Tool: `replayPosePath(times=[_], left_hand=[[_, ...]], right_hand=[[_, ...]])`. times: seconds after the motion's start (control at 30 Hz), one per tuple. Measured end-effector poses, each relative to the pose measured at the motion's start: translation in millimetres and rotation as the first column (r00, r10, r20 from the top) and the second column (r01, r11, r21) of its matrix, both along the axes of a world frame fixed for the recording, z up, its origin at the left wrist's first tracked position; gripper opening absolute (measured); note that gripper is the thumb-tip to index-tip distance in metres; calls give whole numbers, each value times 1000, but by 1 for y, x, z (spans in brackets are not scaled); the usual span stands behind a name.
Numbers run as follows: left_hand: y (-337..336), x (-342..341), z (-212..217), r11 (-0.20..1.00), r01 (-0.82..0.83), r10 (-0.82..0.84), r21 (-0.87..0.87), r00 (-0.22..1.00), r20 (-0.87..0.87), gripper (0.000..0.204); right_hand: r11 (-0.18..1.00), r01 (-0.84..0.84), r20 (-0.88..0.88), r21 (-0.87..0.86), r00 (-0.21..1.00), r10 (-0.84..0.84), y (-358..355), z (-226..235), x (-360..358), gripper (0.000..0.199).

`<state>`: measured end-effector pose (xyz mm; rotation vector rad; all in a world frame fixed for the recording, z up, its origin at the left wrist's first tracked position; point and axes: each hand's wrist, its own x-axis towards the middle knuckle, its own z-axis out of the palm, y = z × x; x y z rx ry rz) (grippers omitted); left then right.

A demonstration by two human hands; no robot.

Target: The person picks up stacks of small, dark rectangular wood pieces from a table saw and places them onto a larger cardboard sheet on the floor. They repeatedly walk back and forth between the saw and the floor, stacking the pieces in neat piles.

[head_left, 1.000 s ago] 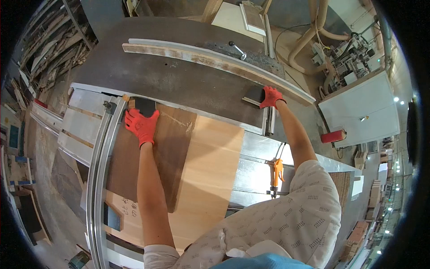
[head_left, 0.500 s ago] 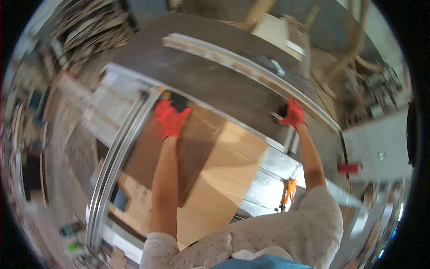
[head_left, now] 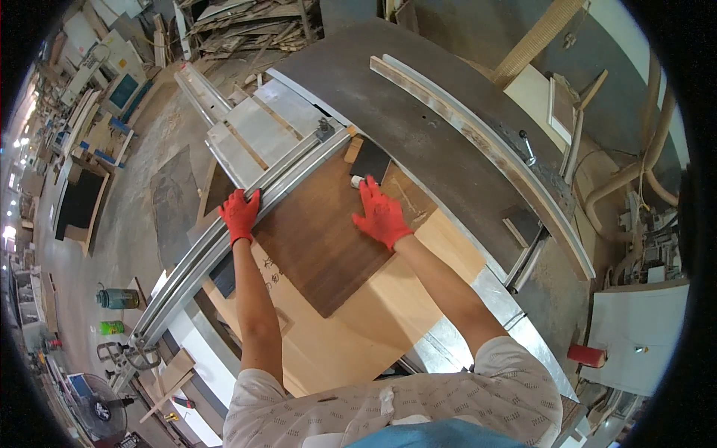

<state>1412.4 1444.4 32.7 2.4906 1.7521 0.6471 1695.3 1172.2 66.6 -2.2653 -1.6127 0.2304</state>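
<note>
Pressing your right grip (head_left: 382,216) flat, fingers spread, on the dark panel (head_left: 321,239); left grip (head_left: 240,215) curled over the metal rail (head_left: 224,250) beside it.

Small panel (head_left: 328,239) lies on a larger board (head_left: 373,321), itself on the saw table (head_left: 448,149). Left hand (head_left: 240,215) rests on the rail (head_left: 224,246) left of the panel; right hand (head_left: 381,216) lies flat on the panel's far right part. Two bottles (head_left: 116,299) stand on the floor, far left.
</note>
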Motion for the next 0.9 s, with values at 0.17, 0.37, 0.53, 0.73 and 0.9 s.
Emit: replayPosePath(times=[0.17,0.37,0.53,0.73,0.9], left_hand=[[-7,15,4,999,-38,38,-6,999,-16,54],[-8,10,11,998,-39,38,-53,999,-7,62],[-14,8,17,996,-37,35,-84,999,-20,64],[-23,5,20,997,-19,19,-81,1000,-5,64],[-29,-3,16,998,-27,25,-50,999,-24,64]], right_hand=[[984,138,64,-111,989,-131,33,-23,17,95],[979,108,100,-174,991,-91,37,-25,20,96],[965,120,85,-235,991,-102,34,-15,18,99],[975,126,97,-182,989,-109,22,-22,14,101],[972,127,75,-198,991,-114,15,-15,7,99]])
